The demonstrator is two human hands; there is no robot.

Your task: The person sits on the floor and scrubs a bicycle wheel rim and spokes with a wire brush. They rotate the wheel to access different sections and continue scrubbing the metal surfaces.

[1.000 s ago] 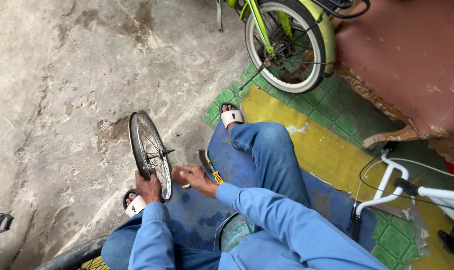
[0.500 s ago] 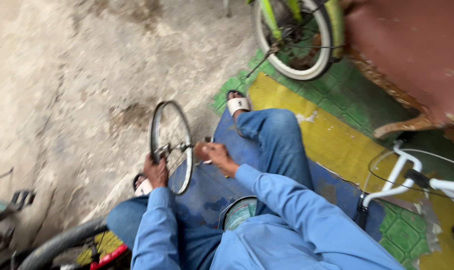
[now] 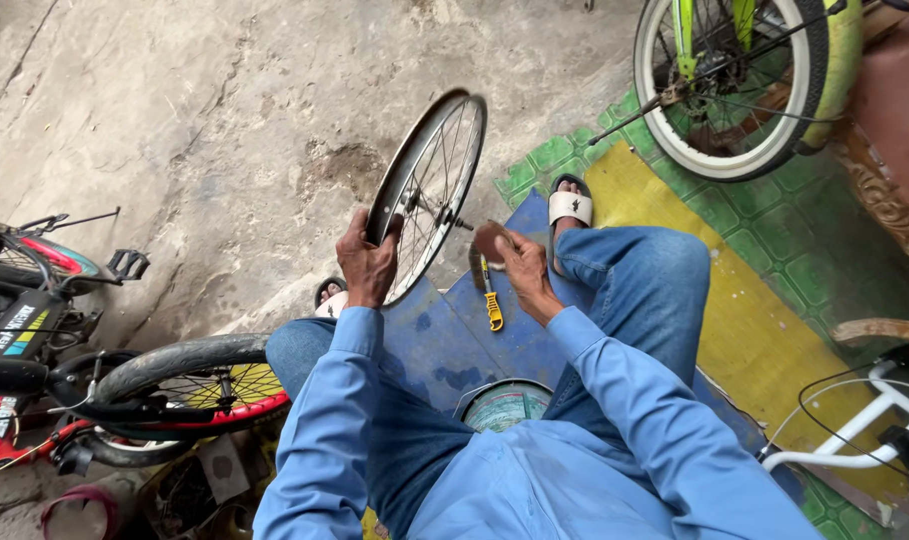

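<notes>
In the head view the left hand (image 3: 367, 262) was clamped on the rim of a bare, tyreless bicycle wheel (image 3: 429, 185) held upright between the knees, while the right hand (image 3: 522, 272) was closed on a small brush-like tool (image 3: 487, 243) just beside the axle; judging from this, work at the hub looked under way, not finished. Open concrete (image 3: 204, 120) lay ahead, but a red bicycle (image 3: 124, 390) crowded the left and a green bicycle's wheel (image 3: 734, 85) the far right

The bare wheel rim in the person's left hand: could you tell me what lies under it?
Under the wheel rim lie grey concrete floor and a blue mat's edge. The left hand covers its lowest part.
</notes>
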